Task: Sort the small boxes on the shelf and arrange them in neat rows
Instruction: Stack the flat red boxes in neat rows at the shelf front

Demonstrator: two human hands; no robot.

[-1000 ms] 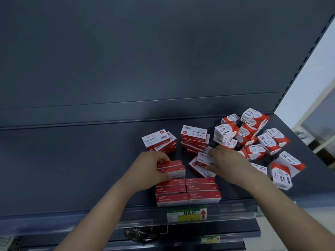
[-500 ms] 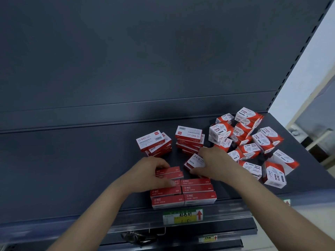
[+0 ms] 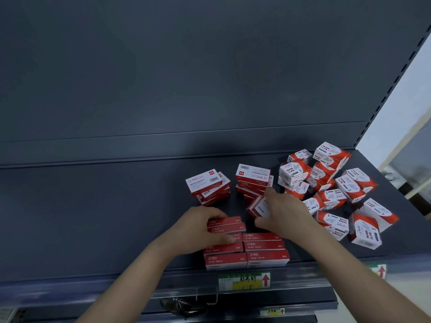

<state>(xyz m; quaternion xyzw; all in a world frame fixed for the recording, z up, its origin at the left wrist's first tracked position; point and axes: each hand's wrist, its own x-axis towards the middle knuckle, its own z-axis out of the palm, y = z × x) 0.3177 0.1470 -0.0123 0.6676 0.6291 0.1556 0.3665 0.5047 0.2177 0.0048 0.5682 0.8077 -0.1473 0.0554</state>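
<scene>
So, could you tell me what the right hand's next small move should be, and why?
Probably set the tilted staple box that the right hand grips down flat behind the right-hand column of neat rows, beside the red boxes the left hand holds. That column looks shorter than the left one, leaving a bare spot there.

Red staple boxes (image 3: 263, 247) lie flat in two tidy columns at the shelf (image 3: 93, 217) front edge. The back pair (image 3: 226, 226) of the left column sits slightly askew, gripped by the left hand (image 3: 198, 229). A tilted box (image 3: 256, 207) is pinched by the right hand (image 3: 284, 213). Behind are a left stack (image 3: 207, 184) and a middle stack (image 3: 253, 178), both loose, white labels up. Red-and-white paper clip boxes (image 3: 349, 186) are jumbled at right.
</scene>
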